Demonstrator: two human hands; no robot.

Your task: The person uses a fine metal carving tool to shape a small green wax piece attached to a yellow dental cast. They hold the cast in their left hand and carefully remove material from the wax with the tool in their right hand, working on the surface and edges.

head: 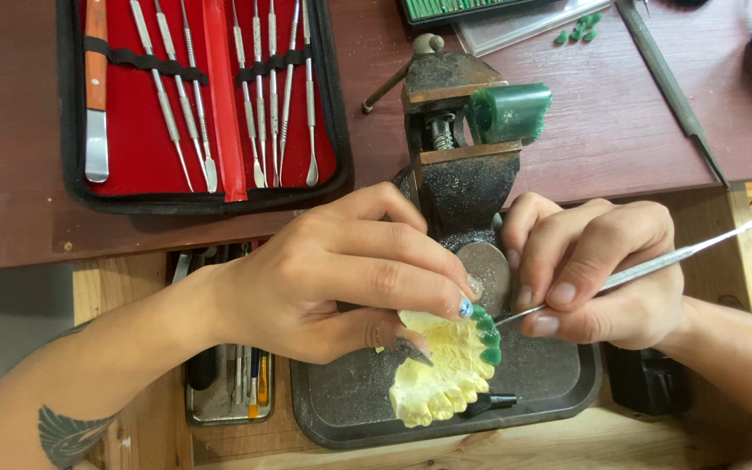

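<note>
Model: pale yellow plaster cast of teeth, matte and chalky, arch-shaped with bumpy tooth forms; green wax teeth sit along its right edge, glossy and darker.
Position: cast is held over the dark tray, just in front of the vise base, between both hands.
Left hand: left hand grips the cast from the left; fingers curled and pressed on its top edge, thumb under, one nail painted blue at the wax.
Right hand: right hand pinches a thin metal carving tool between thumb and fingertips, pen-style; tool tip touches the green wax teeth.
Tool: smooth, silvery, slender; the free end is flat and points up to the right.
Vise: small black cast-iron vise, rough and worn, clamps a block of green wax; it stands just behind the hands and hides part of the tray.
Tray: dark, rounded corners, dusty grainy surface; a small black bit lies by the cast.
Table: dark brown table, wooden edge below.
Kit: black zip case with red lining, steel instruments under elastic bands, one with a wooden handle.
Other: long metal file at upper right; green wax bits near it; open drawer of tools under the left wrist.
</note>
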